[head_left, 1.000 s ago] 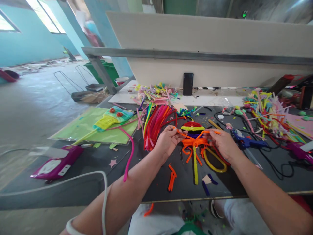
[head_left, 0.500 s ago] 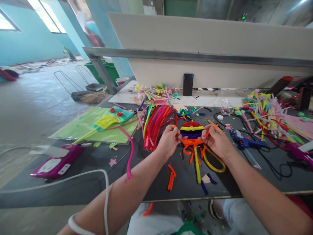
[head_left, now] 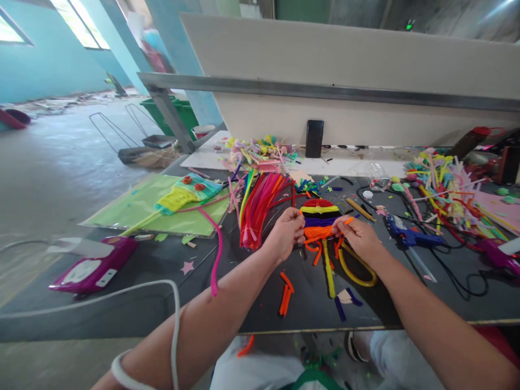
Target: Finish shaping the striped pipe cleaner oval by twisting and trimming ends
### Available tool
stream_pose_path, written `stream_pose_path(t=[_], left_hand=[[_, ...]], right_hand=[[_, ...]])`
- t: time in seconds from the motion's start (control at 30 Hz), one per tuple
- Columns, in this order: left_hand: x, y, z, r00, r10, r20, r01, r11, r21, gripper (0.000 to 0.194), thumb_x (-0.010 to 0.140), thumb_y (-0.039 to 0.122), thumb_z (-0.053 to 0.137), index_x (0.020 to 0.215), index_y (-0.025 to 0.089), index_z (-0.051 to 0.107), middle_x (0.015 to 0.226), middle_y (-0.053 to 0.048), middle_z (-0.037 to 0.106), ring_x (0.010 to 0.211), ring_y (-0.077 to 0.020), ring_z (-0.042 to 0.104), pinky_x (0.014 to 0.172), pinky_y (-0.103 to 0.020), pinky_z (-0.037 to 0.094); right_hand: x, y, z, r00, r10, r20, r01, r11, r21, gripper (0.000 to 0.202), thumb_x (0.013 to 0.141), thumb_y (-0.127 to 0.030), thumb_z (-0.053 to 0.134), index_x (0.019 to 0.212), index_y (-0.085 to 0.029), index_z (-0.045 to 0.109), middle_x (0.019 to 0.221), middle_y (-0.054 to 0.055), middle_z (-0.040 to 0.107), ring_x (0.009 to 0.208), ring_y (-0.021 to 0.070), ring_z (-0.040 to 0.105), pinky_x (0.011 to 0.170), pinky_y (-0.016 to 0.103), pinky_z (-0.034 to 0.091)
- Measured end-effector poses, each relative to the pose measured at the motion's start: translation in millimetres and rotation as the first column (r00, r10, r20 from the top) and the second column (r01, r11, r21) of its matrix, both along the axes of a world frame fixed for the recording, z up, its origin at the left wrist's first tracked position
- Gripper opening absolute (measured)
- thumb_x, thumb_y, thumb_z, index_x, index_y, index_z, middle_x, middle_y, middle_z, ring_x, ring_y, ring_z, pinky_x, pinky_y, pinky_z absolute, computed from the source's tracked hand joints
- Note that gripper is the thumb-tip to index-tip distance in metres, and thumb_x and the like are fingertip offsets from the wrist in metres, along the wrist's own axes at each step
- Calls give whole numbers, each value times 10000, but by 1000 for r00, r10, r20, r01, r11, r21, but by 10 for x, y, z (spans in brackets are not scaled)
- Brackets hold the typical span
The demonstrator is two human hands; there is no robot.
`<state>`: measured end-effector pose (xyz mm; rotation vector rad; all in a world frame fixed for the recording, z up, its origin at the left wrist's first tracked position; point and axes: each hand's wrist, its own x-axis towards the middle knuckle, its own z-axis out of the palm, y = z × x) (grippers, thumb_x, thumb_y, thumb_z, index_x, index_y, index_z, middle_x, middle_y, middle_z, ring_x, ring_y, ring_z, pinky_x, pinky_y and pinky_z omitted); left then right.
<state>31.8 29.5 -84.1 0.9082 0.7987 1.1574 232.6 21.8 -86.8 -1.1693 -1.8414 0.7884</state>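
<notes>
A striped pipe-cleaner figure (head_left: 319,215) in red, yellow, black, purple and orange lies on the dark table before me, a yellow stem (head_left: 329,271) pointing toward me. My left hand (head_left: 289,232) is at its left side, fingers pinched on an orange pipe cleaner whose tip shows by the thumb. On the right side, my right hand (head_left: 354,234) pinches an orange pipe cleaner (head_left: 348,220) too, its end sticking up past the fingers. Curled orange ends hang below the stripes. A yellow loop (head_left: 365,275) lies under my right wrist. Cut orange pieces (head_left: 286,295) lie nearer me.
A bundle of red and pink pipe cleaners (head_left: 264,206) lies left of the figure. A blue glue gun (head_left: 410,233) with black cord is at right. Farther left are a yellow-and-teal piece (head_left: 187,192) and a purple power strip (head_left: 95,265). A phone (head_left: 314,138) leans at the back.
My right hand has moved slightly left and down over the figure's orange band, and less orange shows above its fingers. My left hand stays close to the left edge.
</notes>
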Motion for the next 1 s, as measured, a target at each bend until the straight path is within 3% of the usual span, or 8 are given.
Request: stream_pose_path(t=[0.1, 0.23, 0.5, 0.63, 0.73, 0.83, 0.93, 1.0], left_hand=[[-2, 4, -22, 995, -19, -95, 22, 999, 24, 204, 749, 288, 617, 751, 193, 437, 568, 84, 375, 387, -19, 284, 390, -158, 308], [-56, 44, -90, 959, 13, -283, 20, 993, 115, 184, 730, 297, 633, 788, 175, 508, 598, 59, 463, 413, -41, 439, 430, -173, 366], [-103, 72, -79, 812, 134, -568, 47, 955, 292, 123, 753, 302, 578, 773, 183, 606, 613, 35, 527, 448, -69, 432, 433, -181, 329], [-80, 67, -33, 786, 222, -576, 3, 932, 363, 96, 683, 220, 641, 765, 179, 611, 688, 12, 584, 547, -90, 496, 500, -182, 376], [-80, 89, -49, 837, 221, -500, -99, 961, 259, 229, 701, 216, 627, 918, 181, 564, 735, 15, 580, 474, -80, 526, 481, -199, 404], [-84, 118, -59, 911, 171, -374, -153, 985, 79, 244, 732, 201, 599, 953, 173, 499, 650, 41, 537, 440, -91, 550, 486, -220, 449], [-95, 141, -32, 953, 142, -268, -162, 985, -53, 240, 733, 151, 587, 937, 166, 461, 616, 51, 516, 434, -90, 549, 515, -262, 505], [-109, 151, -4, 964, 156, -216, -179, 979, -93, 246, 726, 123, 581, 928, 164, 446, 631, 45, 520, 438, -88, 550, 534, -294, 532]], right_hand=[[4, 6, -30, 998, -35, 49, 35, 999, 11, 259, 879, -384, 442, 864, -197, 620, 816, 37, 650, 729, 162, 621, 717, 296, 483], [25, -45, -5, 996, -89, 0, 89, 995, -51, 244, 841, -360, 510, 985, -207, 634, 965, 53, 672, 889, 188, 627, 807, 323, 476], [170, -9, -45, 967, -177, -185, 141, 970, -196, 264, 811, -398, 541, 886, -187, 681, 827, 37, 680, 748, 159, 639, 779, 323, 505], [207, 61, -77, 948, -258, -188, 220, 955, -201, 264, 801, -405, 542, 880, -198, 686, 846, 38, 688, 785, 170, 650, 805, 336, 504], [198, 56, -34, 964, -225, -142, 205, 969, -137, 333, 792, -386, 554, 1067, -216, 632, 1037, 62, 663, 964, 189, 622, 850, 340, 483], [226, -2, 44, 936, -346, 67, 348, 937, -25, 577, 670, -417, 677, 1186, -198, 541, 1089, 99, 624, 962, 221, 605, 766, 340, 492], [258, -128, 115, 787, -493, 370, 504, 861, 76, 434, 633, -515, 677, 911, -183, 642, 822, 78, 662, 728, 217, 608, 616, 316, 452], [224, -241, 136, 794, -369, 483, 445, 894, -48, 334, 721, -528, 584, 679, -202, 643, 604, 39, 631, 552, 174, 569, 509, 273, 393]])
